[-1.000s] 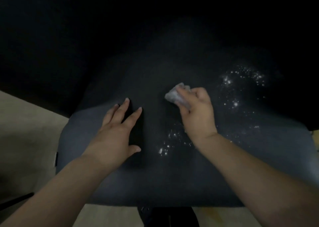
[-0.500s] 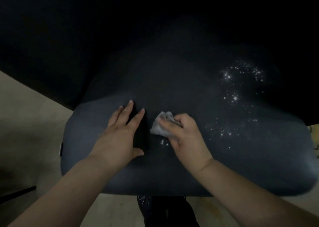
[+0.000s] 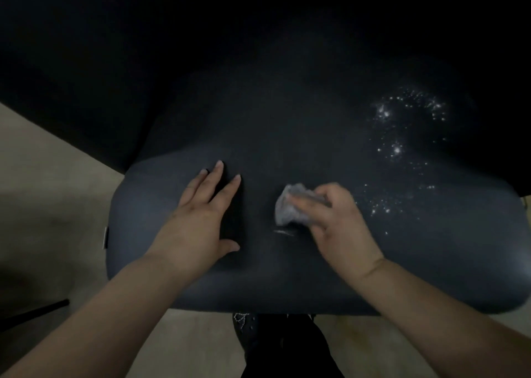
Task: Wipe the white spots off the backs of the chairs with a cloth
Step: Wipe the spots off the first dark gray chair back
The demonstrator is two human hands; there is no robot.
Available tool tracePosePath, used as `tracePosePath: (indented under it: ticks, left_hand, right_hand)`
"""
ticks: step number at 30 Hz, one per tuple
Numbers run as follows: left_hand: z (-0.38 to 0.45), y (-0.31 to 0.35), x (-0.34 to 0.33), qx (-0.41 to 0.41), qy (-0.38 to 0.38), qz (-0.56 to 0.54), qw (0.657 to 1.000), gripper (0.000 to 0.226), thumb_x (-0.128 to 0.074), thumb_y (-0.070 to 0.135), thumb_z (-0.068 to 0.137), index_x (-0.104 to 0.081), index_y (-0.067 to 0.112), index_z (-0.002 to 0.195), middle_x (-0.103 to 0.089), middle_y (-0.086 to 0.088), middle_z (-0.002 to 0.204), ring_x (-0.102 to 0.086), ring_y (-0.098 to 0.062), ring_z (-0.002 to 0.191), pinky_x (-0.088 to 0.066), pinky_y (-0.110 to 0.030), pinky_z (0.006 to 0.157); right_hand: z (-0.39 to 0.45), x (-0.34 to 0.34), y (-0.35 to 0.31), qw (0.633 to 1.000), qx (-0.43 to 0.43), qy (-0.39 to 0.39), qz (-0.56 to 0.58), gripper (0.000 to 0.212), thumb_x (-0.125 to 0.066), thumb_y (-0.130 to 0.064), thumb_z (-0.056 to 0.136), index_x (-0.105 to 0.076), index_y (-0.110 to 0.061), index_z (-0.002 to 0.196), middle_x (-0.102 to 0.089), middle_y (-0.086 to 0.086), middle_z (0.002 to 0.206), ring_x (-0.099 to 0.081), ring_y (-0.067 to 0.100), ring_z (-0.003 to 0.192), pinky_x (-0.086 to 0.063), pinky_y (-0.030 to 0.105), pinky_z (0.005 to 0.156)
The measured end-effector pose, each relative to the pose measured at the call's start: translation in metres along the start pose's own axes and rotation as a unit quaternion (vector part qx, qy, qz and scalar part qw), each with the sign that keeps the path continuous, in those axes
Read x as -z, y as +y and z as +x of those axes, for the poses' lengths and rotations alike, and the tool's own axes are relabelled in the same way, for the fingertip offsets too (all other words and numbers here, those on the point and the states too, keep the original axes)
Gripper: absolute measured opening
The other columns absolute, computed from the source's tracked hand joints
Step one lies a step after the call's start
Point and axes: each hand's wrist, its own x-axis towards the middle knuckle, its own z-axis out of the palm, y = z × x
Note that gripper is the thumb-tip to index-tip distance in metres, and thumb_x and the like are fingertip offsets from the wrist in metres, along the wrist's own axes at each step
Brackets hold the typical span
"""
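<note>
A dark grey chair back (image 3: 161,222) fills the middle of the view. My right hand (image 3: 342,228) grips a crumpled pale grey cloth (image 3: 287,208) and presses it on the fabric near the centre. A short white smear (image 3: 283,232) lies just below the cloth. Clusters of white spots (image 3: 385,205) sit to the right of that hand, and more white spots (image 3: 402,113) are higher up at the right. My left hand (image 3: 201,216) lies flat on the chair back, fingers spread, a little left of the cloth.
Pale floor (image 3: 51,199) shows at the left and below the chair. A thin black bar (image 3: 34,311) crosses the floor at lower left. My dark trousers (image 3: 281,346) are under the chair's near edge. Everything beyond the chair is in darkness.
My right hand has dragged the cloth down and left over the spots near the centre, which are now gone, then shifted slightly right. The left hand stayed flat.
</note>
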Motion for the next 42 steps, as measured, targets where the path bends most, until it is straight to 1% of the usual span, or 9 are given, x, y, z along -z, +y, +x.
tracePosePath:
  ticks: [3, 9, 15, 21, 26, 31, 35, 40, 42]
  left_hand:
    - [-0.002, 0.003, -0.003, 0.001, 0.013, -0.001, 1.0, 0.111, -0.079, 0.044, 0.071, -0.003, 0.035, 0.151, 0.018, 0.01, 0.158, 0.014, -0.013, 0.145, 0.003, -0.022, 0.114]
    - [-0.004, 0.01, -0.006, 0.0, 0.014, -0.007, 1.0, 0.11, -0.079, 0.045, 0.071, -0.006, 0.033, 0.152, 0.017, 0.011, 0.158, 0.014, -0.012, 0.144, 0.004, -0.02, 0.112]
    - [-0.005, 0.016, -0.007, 0.001, 0.023, 0.006, 1.0, 0.108, -0.079, 0.042, 0.071, -0.011, 0.03, 0.152, 0.011, 0.007, 0.159, 0.01, -0.015, 0.145, 0.006, -0.019, 0.111]
    - [0.001, 0.031, -0.01, -0.029, 0.014, -0.002, 0.999, 0.103, -0.076, 0.042, 0.075, -0.009, 0.03, 0.152, 0.015, 0.013, 0.158, 0.013, -0.009, 0.144, 0.005, -0.018, 0.111]
    - [0.009, 0.038, -0.01, -0.031, 0.016, 0.009, 0.999, 0.101, -0.075, 0.041, 0.077, -0.009, 0.03, 0.152, 0.013, 0.012, 0.158, 0.012, -0.011, 0.144, 0.007, -0.018, 0.111]
    - [0.012, 0.043, -0.009, -0.024, 0.02, 0.018, 0.999, 0.102, -0.076, 0.041, 0.076, -0.01, 0.028, 0.152, 0.01, 0.01, 0.159, 0.011, -0.012, 0.144, 0.007, -0.017, 0.11]
    - [0.012, 0.043, -0.006, -0.03, 0.005, 0.031, 0.999, 0.102, -0.077, 0.039, 0.075, -0.011, 0.027, 0.152, 0.009, 0.008, 0.159, 0.01, -0.012, 0.145, 0.013, -0.011, 0.106]
    - [0.014, 0.041, -0.004, -0.034, -0.005, 0.034, 0.999, 0.102, -0.077, 0.038, 0.076, -0.011, 0.026, 0.153, 0.01, 0.008, 0.159, 0.009, -0.013, 0.146, 0.016, -0.009, 0.104]
    - [0.014, 0.041, -0.004, -0.033, 0.0, 0.028, 0.999, 0.101, -0.077, 0.036, 0.075, -0.013, 0.025, 0.153, 0.008, 0.008, 0.159, 0.008, -0.013, 0.146, 0.015, -0.008, 0.104]
  right_hand:
    - [0.023, -0.001, 0.004, 0.995, -0.064, 0.073, -0.001, 0.038, -0.066, 0.003, 0.082, -0.069, -0.012, 0.117, -0.049, 0.013, 0.094, -0.052, 0.03, 0.089, -0.047, 0.034, 0.082]
    - [-0.022, -0.004, -0.008, 0.997, 0.055, -0.051, -0.014, 0.048, -0.063, 0.004, 0.078, -0.069, -0.022, 0.117, -0.053, 0.014, 0.091, -0.053, 0.031, 0.08, -0.051, 0.037, 0.07]
    - [0.001, 0.002, 0.014, 0.996, -0.044, 0.073, -0.013, 0.047, -0.065, 0.013, 0.075, -0.07, -0.013, 0.114, -0.05, 0.019, 0.092, -0.053, 0.035, 0.082, -0.051, 0.05, 0.073]
    - [-0.038, 0.006, 0.007, 0.998, 0.043, 0.004, -0.038, 0.042, -0.057, -0.001, 0.079, -0.071, -0.02, 0.113, -0.054, 0.016, 0.089, -0.054, 0.034, 0.078, -0.053, 0.041, 0.069]
    - [-0.025, 0.012, 0.027, 0.992, -0.074, 0.1, -0.016, 0.044, -0.065, 0.009, 0.077, -0.071, -0.014, 0.114, -0.051, 0.02, 0.093, -0.053, 0.037, 0.083, -0.051, 0.05, 0.074]
    - [-0.05, 0.003, 0.011, 0.999, 0.03, 0.006, -0.029, 0.039, -0.049, -0.011, 0.086, -0.07, -0.025, 0.116, -0.055, 0.016, 0.095, -0.053, 0.031, 0.085, -0.052, 0.037, 0.074]
    - [-0.052, 0.022, 0.035, 0.995, -0.029, 0.074, -0.058, 0.039, -0.044, -0.013, 0.084, -0.074, -0.018, 0.108, -0.054, 0.018, 0.089, -0.054, 0.034, 0.078, -0.053, 0.041, 0.071]
    - [-0.051, -0.006, 0.001, 0.999, -0.002, -0.02, 0.049, 0.034, -0.046, -0.027, 0.091, -0.071, -0.023, 0.114, -0.054, 0.012, 0.093, -0.052, 0.025, 0.087, -0.05, 0.037, 0.074]
    - [-0.039, -0.01, -0.002, 0.998, 0.041, -0.026, 0.03, 0.03, -0.055, -0.019, 0.089, -0.071, -0.023, 0.114, -0.053, 0.012, 0.088, -0.052, 0.028, 0.081, -0.048, 0.035, 0.069]
